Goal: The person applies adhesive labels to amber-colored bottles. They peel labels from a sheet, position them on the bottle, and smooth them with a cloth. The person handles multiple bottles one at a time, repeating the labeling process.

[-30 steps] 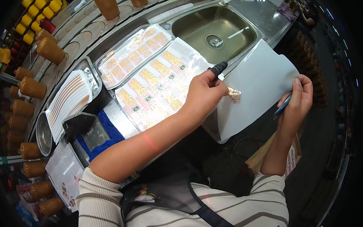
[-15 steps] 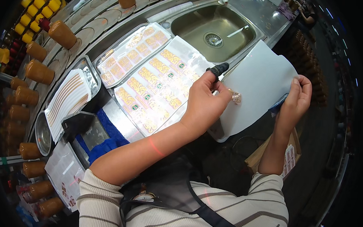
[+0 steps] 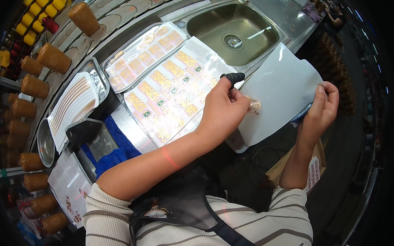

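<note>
My left hand (image 3: 225, 107) is closed in a pinch, with a black finger cover (image 3: 233, 78) on one finger. Between its fingertips is the edge of a small gold decal (image 3: 253, 105), which lies against the lower left part of a white sheet (image 3: 280, 97). The sheet is tilted and gripped along its right edge by my right hand (image 3: 324, 105), thumb on top. Something blue shows under the sheet beside that hand. Left of my left hand, a large sheet of gold decals (image 3: 170, 94) with small green round marks lies on the worktop.
Beyond the decals are a second decal sheet in a metal tray (image 3: 148, 56) and a steel sink (image 3: 232, 29). Striped strips (image 3: 74, 108) fill a tray at left, near a blue cloth (image 3: 115, 159). Brown vases (image 3: 54, 58) stand along a slatted conveyor. A person (image 3: 336, 17) is far right.
The brown vases on the conveyor have shifted. The white sheet has tilted slightly, and the decal at my left fingertips has turned a little. Both hands stay nearly in place.
</note>
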